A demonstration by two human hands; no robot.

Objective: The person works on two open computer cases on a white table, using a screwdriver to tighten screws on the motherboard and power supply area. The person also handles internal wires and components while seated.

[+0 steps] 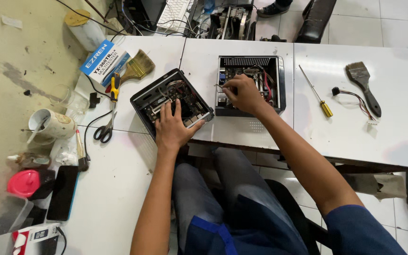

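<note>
The person sits at a white counter (242, 52) with two small opened computer cases in front of them. The left hand (171, 126) lies flat on the nearer black case (168, 101), which sits tilted at the counter's front edge with its circuit board showing; the fingers are spread and rest on the board, closed on nothing. The right hand (242, 93) reaches into the second open case (250, 84), which stands square on the counter just right of the first, with red wires inside. Its fingertips are pressed together at the case's left inner side, as if pinching something small, but what they hold cannot be made out.

To the right of this case a screwdriver with a yellow handle (315, 91) lies on the counter, and further right a short bundle of wires with a connector (355, 101) and a dark-handled paintbrush (363, 85). To the left of the tilted case lie a second brush with pale bristles (137, 66), a blue and white box (105, 59), a tool with a yellow and black handle (114, 87) and a pair of black-handled scissors (105, 130). Further left stand a stained mug (53, 123), a red lid (23, 182) and a dark phone (63, 192) lying flat.
</note>
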